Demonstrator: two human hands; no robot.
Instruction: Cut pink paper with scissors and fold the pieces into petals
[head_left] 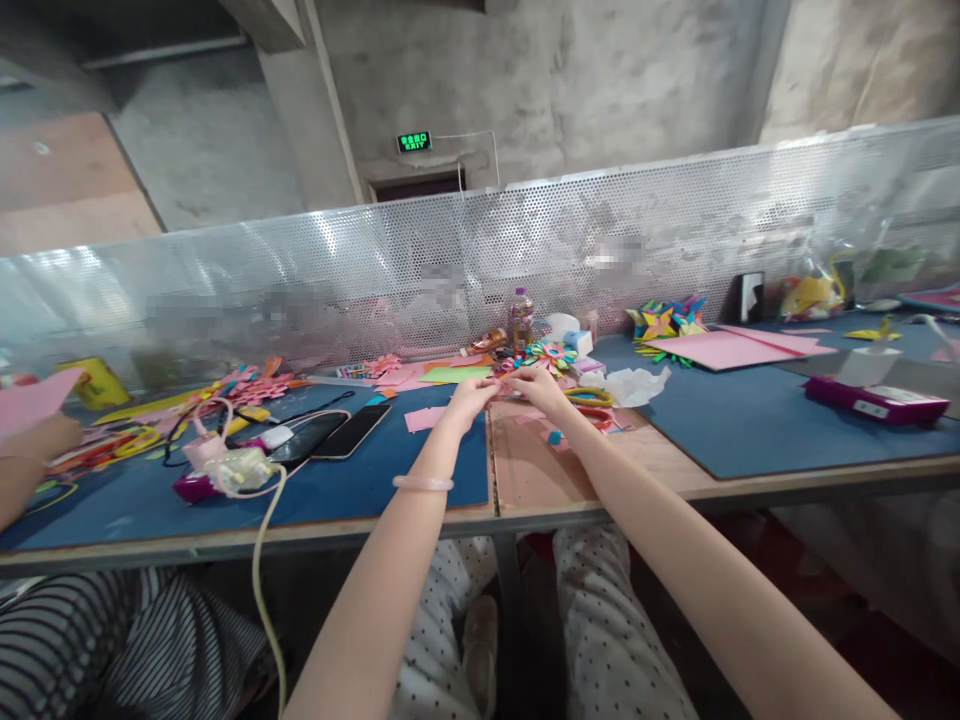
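Nearest to the camera are the person's two bare forearms, which reach forward over the near table edge (600, 505), above legs in dotted trousers (600, 620). The left wrist wears a pale bracelet (422, 483).

The left hand (471, 394) and the right hand (534, 382) meet over the middle of the table, just beyond the gap between the two blue mats. Both hands are closed in a pinch on a small pink paper piece (503, 386), which is held between them, a little above the bare wood. The piece is too small to tell its shape.

Just behind the hands lies a colourful paper flower (551, 353), and behind it stands a bottle (520, 320). To the right of the right hand there is a crumpled white tissue (634, 384). Near the right wrist lie pink paper scraps (547, 420).

On the left mat (360, 480), near the left hand, lie two dark phones (352, 430), side by side. Further left is a white charger (236, 468) with a cable that hangs over the table edge.

On the right mat (750, 420), far side, lie large pink sheets (727, 348) and folded paper stars (664, 320). At the far right sits a purple box (874, 400).

At the left edge, another person's hand (41, 437) rests on the table beside a pink sheet (30, 400). A perforated metal screen (480, 260) runs along the far side of the table.
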